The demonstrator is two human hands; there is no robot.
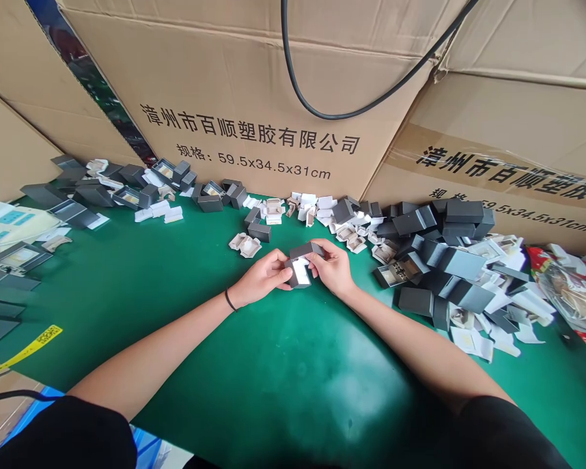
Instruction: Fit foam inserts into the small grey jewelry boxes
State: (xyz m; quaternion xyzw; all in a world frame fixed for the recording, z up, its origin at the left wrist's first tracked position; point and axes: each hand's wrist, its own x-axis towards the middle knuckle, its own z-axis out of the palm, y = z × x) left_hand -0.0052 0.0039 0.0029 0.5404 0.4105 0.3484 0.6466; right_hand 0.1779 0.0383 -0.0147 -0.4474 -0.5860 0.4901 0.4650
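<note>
Between my two hands, over the middle of the green table, is a small dark grey box [300, 283] with its lid raised and white lining showing inside. My left hand [264, 277] grips the box's left side, thumb in front; a black band circles that wrist. The fingers of my right hand [333, 266] are closed on the box's right side near the lid. Just beyond my hands lie another dark box [259, 231] and a crumpled white insert [245, 245].
Piles of dark boxes and white inserts lie at the right [449, 260] and back left [92, 194]. A plastic bag [566, 293] sits at the far right. Large cartons [224, 78] stand behind the green table [215, 391]. A black cable [327, 117] hangs in front of them.
</note>
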